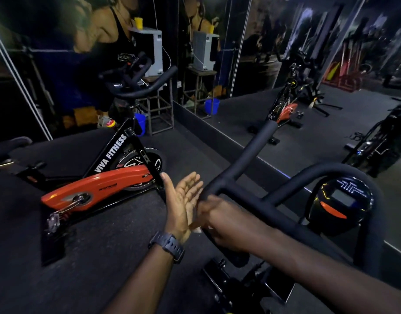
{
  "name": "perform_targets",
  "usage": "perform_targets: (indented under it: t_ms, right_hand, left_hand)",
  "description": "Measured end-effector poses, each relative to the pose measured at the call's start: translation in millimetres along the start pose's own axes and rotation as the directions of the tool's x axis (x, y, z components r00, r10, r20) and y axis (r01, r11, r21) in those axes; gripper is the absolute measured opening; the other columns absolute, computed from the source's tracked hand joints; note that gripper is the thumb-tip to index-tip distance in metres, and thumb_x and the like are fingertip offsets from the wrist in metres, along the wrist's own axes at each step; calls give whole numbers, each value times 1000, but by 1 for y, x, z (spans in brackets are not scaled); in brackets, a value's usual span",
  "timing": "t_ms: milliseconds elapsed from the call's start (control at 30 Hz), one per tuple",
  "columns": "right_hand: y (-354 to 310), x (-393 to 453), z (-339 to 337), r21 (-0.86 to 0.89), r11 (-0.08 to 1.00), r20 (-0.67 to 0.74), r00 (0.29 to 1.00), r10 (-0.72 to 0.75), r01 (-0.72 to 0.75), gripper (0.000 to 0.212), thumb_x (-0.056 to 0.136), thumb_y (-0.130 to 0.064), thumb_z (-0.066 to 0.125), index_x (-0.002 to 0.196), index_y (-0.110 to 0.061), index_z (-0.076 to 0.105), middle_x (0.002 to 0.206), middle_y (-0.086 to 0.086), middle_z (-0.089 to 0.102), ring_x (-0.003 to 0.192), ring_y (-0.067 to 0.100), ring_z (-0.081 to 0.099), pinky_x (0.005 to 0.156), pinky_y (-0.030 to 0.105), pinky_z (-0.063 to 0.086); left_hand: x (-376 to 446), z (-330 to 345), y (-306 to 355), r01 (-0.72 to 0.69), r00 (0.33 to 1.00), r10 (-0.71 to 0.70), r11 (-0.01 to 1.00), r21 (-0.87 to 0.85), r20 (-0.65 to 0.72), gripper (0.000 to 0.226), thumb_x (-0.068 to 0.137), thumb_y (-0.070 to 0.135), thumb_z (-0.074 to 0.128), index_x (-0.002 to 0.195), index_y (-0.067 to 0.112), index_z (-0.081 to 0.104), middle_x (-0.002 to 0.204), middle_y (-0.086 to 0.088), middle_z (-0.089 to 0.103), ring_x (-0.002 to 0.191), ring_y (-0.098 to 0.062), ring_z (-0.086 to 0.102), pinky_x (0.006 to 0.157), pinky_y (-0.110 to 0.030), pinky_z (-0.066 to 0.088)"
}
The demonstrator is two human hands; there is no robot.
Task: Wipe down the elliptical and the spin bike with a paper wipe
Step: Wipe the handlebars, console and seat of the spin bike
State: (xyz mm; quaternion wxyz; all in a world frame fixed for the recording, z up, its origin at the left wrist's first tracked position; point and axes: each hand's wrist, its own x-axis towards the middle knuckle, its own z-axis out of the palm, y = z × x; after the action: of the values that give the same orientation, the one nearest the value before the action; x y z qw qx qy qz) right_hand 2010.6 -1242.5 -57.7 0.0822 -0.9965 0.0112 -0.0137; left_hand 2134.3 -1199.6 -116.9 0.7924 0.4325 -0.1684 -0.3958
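Black handlebar (247, 159): right hand (217, 219) grips it; left hand (183, 200) open beside.

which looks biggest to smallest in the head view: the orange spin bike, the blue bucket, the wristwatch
1. orange spin bike
2. and 3. wristwatch and blue bucket look much alike; the watch is far nearer the camera, so I won't rank them.

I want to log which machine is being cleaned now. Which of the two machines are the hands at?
The near black machine with the round console: the right hand is at its handlebar. The orange VIVA FITNESS spin bike stands apart, untouched.
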Motion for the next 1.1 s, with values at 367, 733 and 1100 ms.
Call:
perform_targets:
  t_ms: [367, 733, 1100]
  right_hand:
    - [-9, -42, -9, 108, 993, -15, 999, 46, -44, 26, 79, -8, 60, 94, -23, 74, 89, -7, 63, 85, 12, 58, 70, 25, 49]
    - [18, -76, 11, 260, 914, -43, 942, 333, -311, 17, 74, -7, 45, 67, -20, 53, 66, -8, 56, 63, 4, 53, 59, 29, 42]
    - [15, -15, -10, 295, 899, -193, 901, 389, -324, 12, 86, -17, 64, 80, -20, 74, 78, -7, 70, 76, 8, 64, 70, 32, 51]
  left_hand:
    - [-8, 16, -3, -25, 1000, 26, 997, 73, -11, 95, 86, 73, 10, 136, 5, 53, 134, -9, 60, 123, -15, 57, 108, -27, 41]
    - [3, 41, -4, -68, 998, 61, 956, 285, 34, 92, 68, 97, 25, 108, 27, 70, 123, 2, 69, 117, -10, 62, 110, -36, 41]
    - [2, 37, -6, 0, 1000, 1, 983, 183, -7, 83, 94, 67, 14, 121, 6, 63, 118, -10, 69, 105, -16, 67, 72, -18, 54]
